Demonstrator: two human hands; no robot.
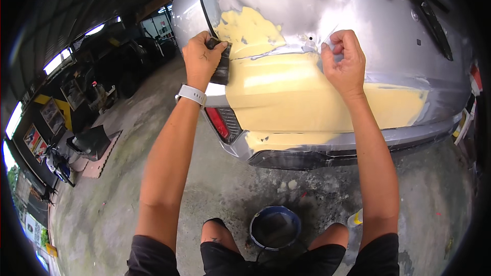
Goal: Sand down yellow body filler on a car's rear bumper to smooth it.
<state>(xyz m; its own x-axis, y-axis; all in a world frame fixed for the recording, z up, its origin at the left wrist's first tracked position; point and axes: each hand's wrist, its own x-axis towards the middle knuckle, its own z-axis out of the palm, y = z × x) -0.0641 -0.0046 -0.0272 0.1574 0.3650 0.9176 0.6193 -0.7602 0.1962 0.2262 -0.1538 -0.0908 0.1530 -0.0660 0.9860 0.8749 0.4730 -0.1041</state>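
Observation:
My left hand (201, 53) grips a folded black sheet of sandpaper (222, 66), thumb on its face, at the left edge of a silver car's rear panel (302, 15). Wide areas of yellow body filler (276, 84) cover the lower panel, and a separate yellow patch (248, 30) lies above. Over the right part of the panel, my right hand (345, 61) is raised with its fingers curled toward the thumb. Whatever may be between those fingertips is too small to make out.
A dark bucket (275, 227) stands on the concrete floor between my knees, with a pale bottle (355, 218) to its right. The red tail light (217, 122) and bumper (302, 159) edge the panel. A small motorbike (59, 165) and boards stand far left.

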